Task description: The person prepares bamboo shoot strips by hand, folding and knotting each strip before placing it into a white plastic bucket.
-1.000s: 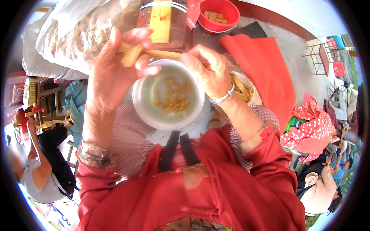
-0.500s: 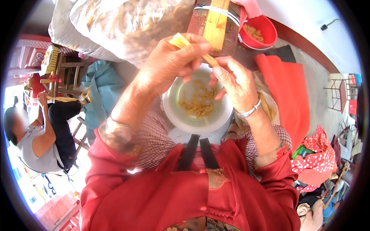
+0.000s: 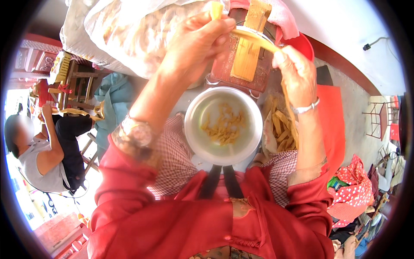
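My left hand (image 3: 196, 41) grips one end of a yellow strip (image 3: 254, 39), and my right hand (image 3: 295, 73) pinches the other end, both raised beyond the far rim of the white bowl (image 3: 250, 146) on my lap. I think a piece may break off there and fall past the bowl, because the strip hangs not above the cut pieces (image 3: 224, 127)

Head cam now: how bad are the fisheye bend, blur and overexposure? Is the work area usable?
Head view: strong fisheye, black vignette at the rim, wall edge at right bows. Upper right and lower left blow out to white. The left hand and right hand are lit evenly, slightly soft, each holding an end of a yellow strip. The metal bowl of yellow pieces is sharp, with mild sheen.
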The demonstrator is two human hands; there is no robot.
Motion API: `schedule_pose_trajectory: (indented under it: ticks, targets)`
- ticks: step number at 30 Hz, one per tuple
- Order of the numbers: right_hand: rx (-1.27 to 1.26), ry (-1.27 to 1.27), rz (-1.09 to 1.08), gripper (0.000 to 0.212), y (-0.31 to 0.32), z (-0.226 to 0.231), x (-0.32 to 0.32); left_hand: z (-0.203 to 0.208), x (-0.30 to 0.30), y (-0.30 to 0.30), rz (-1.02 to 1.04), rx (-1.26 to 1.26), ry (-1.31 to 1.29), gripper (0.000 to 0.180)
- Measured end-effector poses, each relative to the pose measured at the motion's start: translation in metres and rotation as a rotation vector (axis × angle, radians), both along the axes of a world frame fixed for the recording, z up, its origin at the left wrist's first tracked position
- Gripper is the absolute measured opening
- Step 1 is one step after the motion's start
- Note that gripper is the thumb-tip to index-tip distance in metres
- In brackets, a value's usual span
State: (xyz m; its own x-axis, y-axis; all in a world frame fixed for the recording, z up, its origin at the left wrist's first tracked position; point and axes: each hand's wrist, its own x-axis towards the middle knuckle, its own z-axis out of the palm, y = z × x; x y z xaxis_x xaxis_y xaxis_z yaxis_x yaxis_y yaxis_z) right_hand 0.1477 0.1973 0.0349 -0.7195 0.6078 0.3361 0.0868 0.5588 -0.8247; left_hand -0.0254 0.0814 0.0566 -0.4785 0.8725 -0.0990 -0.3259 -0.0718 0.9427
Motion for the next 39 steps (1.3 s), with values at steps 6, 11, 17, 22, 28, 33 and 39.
schedule_pose_trajectory:
  ticks: [6, 11, 17, 22, 28, 33, 39]
  targets:
    - [0.058, -0.158, -0.141, 0.031, 0.03, -0.032, -0.003, -0.035, -0.005, 0.036, 0.045, -0.114, 0.517, 0.017]
    - [-0.111, -0.247, 0.033, 0.034, 0.011, -0.046, 0.013, -0.049, -0.002, 0.024, 0.111, -0.24, 0.829, 0.023]
    - [-0.178, -0.209, -0.015, 0.034, -0.017, -0.037, 0.013, -0.044, 0.011, 0.014, 0.219, -0.286, 0.961, 0.021]
    - [0.053, -0.143, -0.101, 0.035, -0.008, -0.028, 0.009, -0.026, 0.017, 0.014, 0.275, -0.236, 0.939, 0.021]
    - [0.107, -0.153, -0.208, 0.029, 0.001, -0.014, 0.0, -0.026, 0.01, 0.026, 0.291, -0.193, 0.939, 0.022]
    - [0.281, -0.458, -0.262, 0.021, 0.018, -0.046, -0.001, -0.07, -0.006, 0.043, 0.41, -0.313, 1.269, 0.025]
    - [-0.466, 0.006, -0.114, 0.024, -0.008, -0.013, 0.018, -0.018, -0.022, -0.006, -0.031, -0.47, 0.849, 0.033]
